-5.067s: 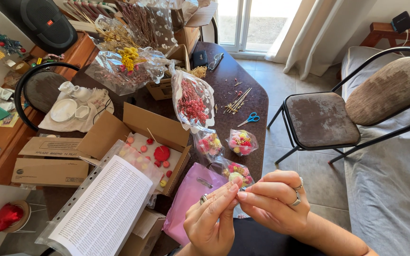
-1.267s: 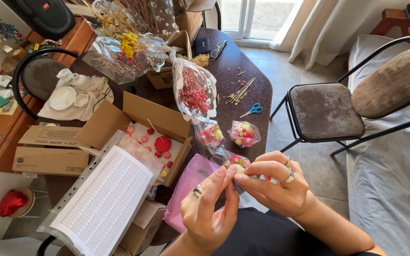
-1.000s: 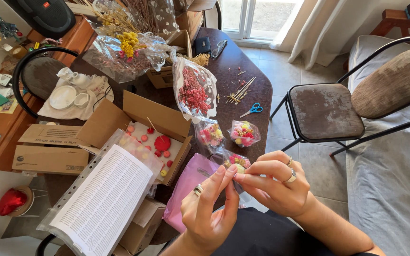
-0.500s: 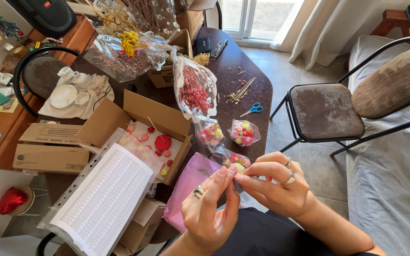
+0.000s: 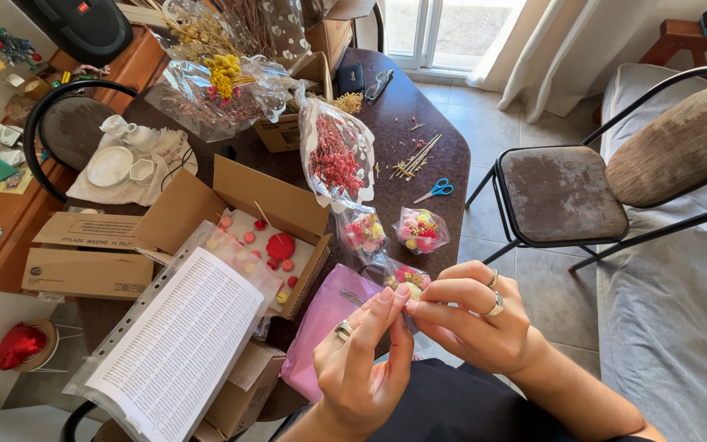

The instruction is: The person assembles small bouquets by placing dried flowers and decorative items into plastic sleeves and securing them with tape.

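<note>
Item, lower centre of frame: my left hand (image 5: 362, 360) and right hand (image 5: 472, 319), fingers (image 5: 386, 315) pinched tip to tip around something too small to identify, just below a clear packet of dried flowers (image 5: 403, 278) on the dark surface (image 5: 419, 115).

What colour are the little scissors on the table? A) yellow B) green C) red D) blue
D: the scissors lying on the dark table beside the pile of thin sticks have blue handles.
</note>
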